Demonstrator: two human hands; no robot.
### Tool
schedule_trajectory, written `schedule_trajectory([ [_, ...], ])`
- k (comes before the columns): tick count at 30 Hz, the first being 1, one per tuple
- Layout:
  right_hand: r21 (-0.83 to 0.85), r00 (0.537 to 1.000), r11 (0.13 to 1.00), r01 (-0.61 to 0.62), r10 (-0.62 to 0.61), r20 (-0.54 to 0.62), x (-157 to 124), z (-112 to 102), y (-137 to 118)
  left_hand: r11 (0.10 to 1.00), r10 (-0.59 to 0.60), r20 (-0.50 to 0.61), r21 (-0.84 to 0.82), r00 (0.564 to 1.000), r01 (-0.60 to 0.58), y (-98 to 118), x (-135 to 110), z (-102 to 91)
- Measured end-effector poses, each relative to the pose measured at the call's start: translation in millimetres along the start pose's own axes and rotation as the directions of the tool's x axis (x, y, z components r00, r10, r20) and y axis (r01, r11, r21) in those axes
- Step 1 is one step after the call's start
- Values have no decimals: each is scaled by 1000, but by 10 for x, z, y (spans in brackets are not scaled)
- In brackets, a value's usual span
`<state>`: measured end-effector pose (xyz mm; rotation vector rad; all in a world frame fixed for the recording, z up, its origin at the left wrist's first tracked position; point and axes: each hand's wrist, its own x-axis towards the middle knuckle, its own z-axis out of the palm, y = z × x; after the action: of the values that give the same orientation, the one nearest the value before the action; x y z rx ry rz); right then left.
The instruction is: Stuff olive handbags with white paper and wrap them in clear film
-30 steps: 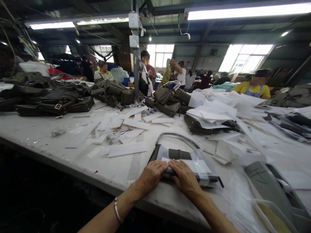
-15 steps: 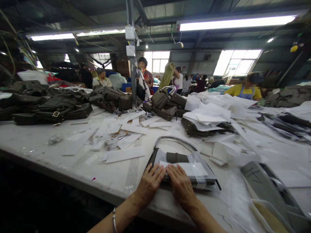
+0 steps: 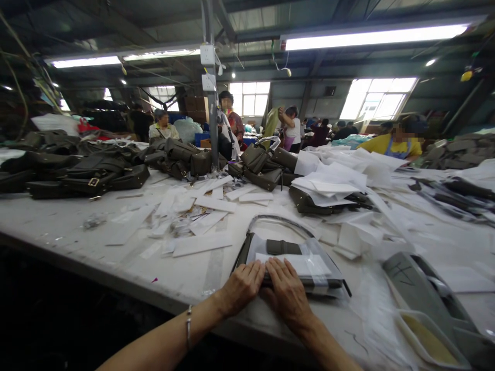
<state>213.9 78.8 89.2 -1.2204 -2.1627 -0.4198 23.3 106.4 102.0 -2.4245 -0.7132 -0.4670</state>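
A dark olive handbag (image 3: 284, 247) lies on the table before me, covered with a translucent sheet and with its wrapped handle (image 3: 282, 220) arched away from me. Across its front is a white sheet (image 3: 309, 265), with clear tape near the right side. My left hand (image 3: 243, 284) rests on the near left edge, fingers together and extended over the white sheet. Beside it, my right hand (image 3: 288, 288) lies on the same edge with fingers stretched forward and slightly apart. The two hands nearly touch at the fingertips. Both palms are hidden.
At right stand a grey tape dispenser (image 3: 429, 299) and a small tray (image 3: 410, 337) with a yellowish pad. White strips (image 3: 203, 245) and paper sheets (image 3: 336, 178) litter the table (image 3: 127, 263). More dark bags (image 3: 93, 170) are piled behind; several people work beyond.
My hands stay on the near edge of the bag; the left fingers have drawn closer together and the left forearm swings lower. The view shifts slightly. A co-worker's raised olive piece has moved lower.
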Motion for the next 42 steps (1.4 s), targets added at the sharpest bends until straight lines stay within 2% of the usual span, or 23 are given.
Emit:
schedule_trajectory([
  [3, 2, 998, 1000, 20, -21, 67, 25, -63, 20, 997, -14, 31, -71, 999, 16, -30, 67, -71],
  [11, -54, 997, 997, 60, -57, 53, 10, 6, 83, 991, -77, 84, -105, 994, 85, 63, 75, -124],
  [15, -45, 995, 995, 87, -85, 52, 27, 12, 106, 991, -115, 12, -63, 993, 116, 118, 34, -102],
  [18, -34, 996, 997, 65, -63, 64, 85, -17, 121, 991, -126, -56, -56, 990, 123, 83, 63, -29],
  [24, -15, 988, 1000, -13, 15, 153, 156, -97, 72, 990, -95, -84, -111, 992, 85, -50, 117, 123],
  [30, -120, 976, 988, -99, 120, 183, 65, -230, 29, 985, -67, -109, -163, 992, 49, -86, 88, 20],
  [32, -141, 976, 986, -93, 118, 184, 3, -227, 37, 983, -75, -119, -177, 990, 53, -62, 74, -9],
  [37, -144, 981, 987, -70, 94, 169, -56, -182, 24, 979, -107, -164, -190, 981, 75, 3, 26, 13],
  [42, -67, 956, 991, -115, 129, 262, 32, -344, 60, 978, -115, -240, -195, 964, 68, 10, -17, 71],
])
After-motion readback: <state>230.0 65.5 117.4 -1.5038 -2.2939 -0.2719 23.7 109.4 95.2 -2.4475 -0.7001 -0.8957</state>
